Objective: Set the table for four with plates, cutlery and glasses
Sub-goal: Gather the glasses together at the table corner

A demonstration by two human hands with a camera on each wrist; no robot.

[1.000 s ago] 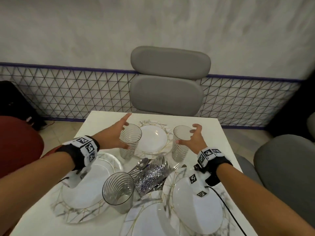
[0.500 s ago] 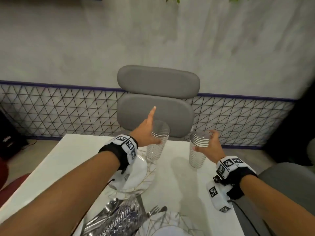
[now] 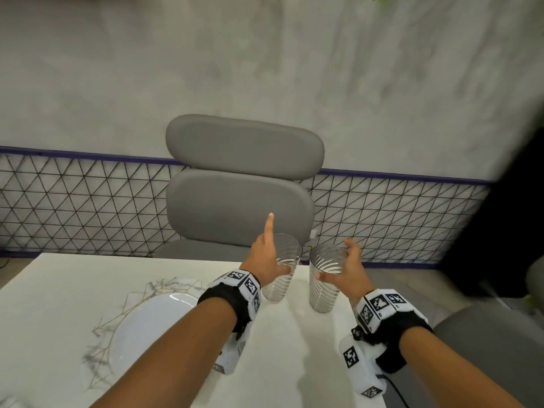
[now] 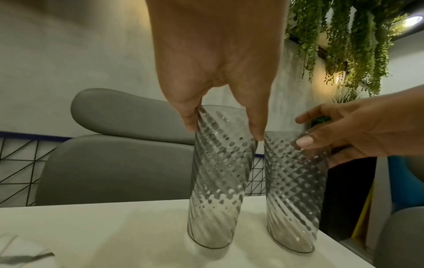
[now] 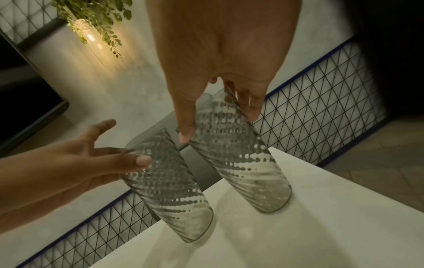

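Observation:
Two ribbed clear glasses stand side by side near the far right corner of the white table (image 3: 73, 290). My left hand (image 3: 273, 265) grips the left glass (image 3: 279, 285) near its rim, with the index finger sticking straight up. My right hand (image 3: 343, 267) grips the right glass (image 3: 323, 293) by its upper part. In the left wrist view my left hand (image 4: 224, 131) pinches the left glass (image 4: 218, 190), and the right glass (image 4: 296, 195) stands right beside it. The right wrist view shows my right hand (image 5: 218, 127) on the right glass (image 5: 241, 168). Both bases look level with the tabletop.
A white plate (image 3: 147, 328) lies on a marbled placemat (image 3: 164, 285) left of my left forearm. A grey padded chair (image 3: 241, 184) stands behind the table's far edge, in front of a wire-mesh fence. Another grey seat (image 3: 485, 340) is at the right.
Both hands carried the glasses away from the middle of the table to its far right corner and brought them close together. The view followed, so the cutlery and near plates dropped out of sight.

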